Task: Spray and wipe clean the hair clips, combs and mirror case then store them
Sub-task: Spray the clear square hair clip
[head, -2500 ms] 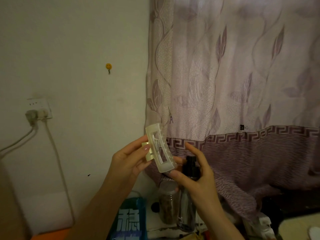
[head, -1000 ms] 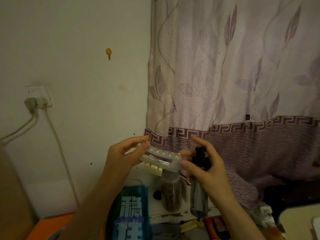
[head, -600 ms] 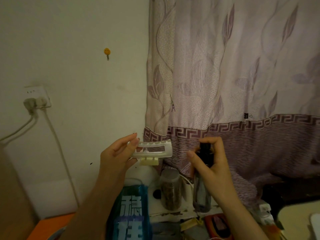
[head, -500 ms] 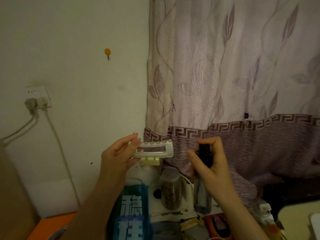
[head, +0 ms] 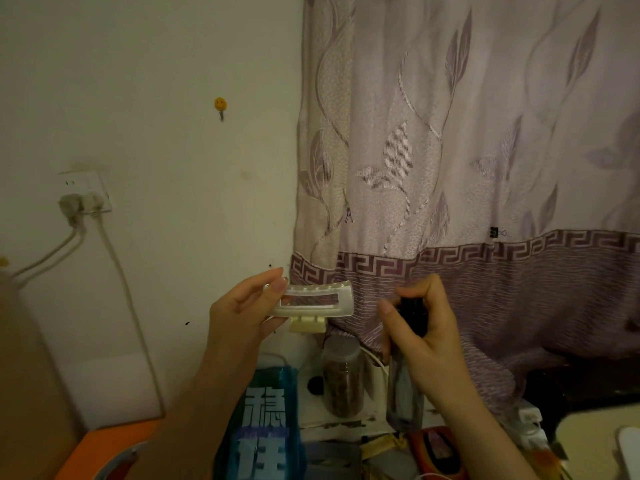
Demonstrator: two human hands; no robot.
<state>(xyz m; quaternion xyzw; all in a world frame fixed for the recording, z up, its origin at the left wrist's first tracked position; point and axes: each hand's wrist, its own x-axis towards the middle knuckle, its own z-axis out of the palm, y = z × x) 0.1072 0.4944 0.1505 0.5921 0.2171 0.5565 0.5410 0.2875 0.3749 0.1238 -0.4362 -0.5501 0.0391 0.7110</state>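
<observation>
One hair clip (head: 313,302) in left hand (head: 242,313) — one spray bottle (head: 405,375) in right hand (head: 426,337).

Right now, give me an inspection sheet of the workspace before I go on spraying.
Surface: mostly hidden; an orange edge at lower left.
Job's things: pale hair clip held level; dark spray bottle upright beside it, apart.
Clutter: lidded jar, blue printed bag.
Grips: left hand pinches the clip's end; right hand wraps the bottle, forefinger on the nozzle.
Cables: two plugs at wall socket, cords hanging.
Surroundings: patterned curtain, yellow wall hook.
</observation>
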